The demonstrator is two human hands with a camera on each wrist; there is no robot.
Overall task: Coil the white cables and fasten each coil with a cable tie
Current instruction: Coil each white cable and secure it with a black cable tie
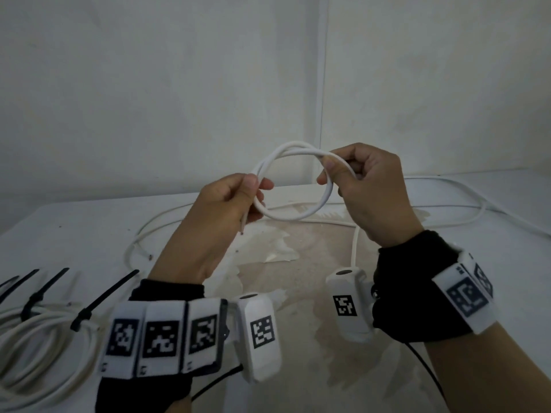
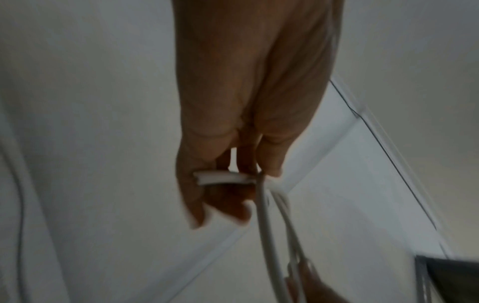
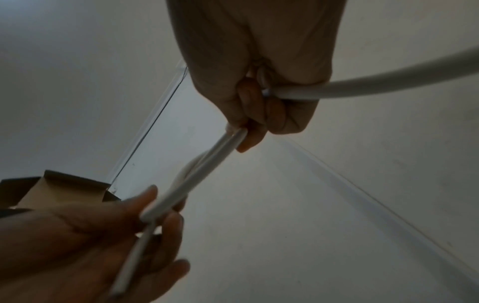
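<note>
Cable in hand: round white plastic-sheathed cable (image 1: 293, 186), a small loop of approx. two turns held up in the air above the table (image 1: 447, 278), between both hands.
L hand (image 1: 229, 201): fingers clamped on loop's left side, thumb on top; short free cable end pokes out below the fist.
R hand (image 1: 369, 186): fingers curled round loop's right side, thumb and forefinger pinching the strand; rest of cable trails off past the wrist to the table.
Slack: more white cable lies in wide curves on the table behind the hands.
Done coils: white cable coils w/ black plastic cable ties (image 1: 101, 299), near left on the table.
Wrists: black cuffs w/ white marker blocks.
</note>
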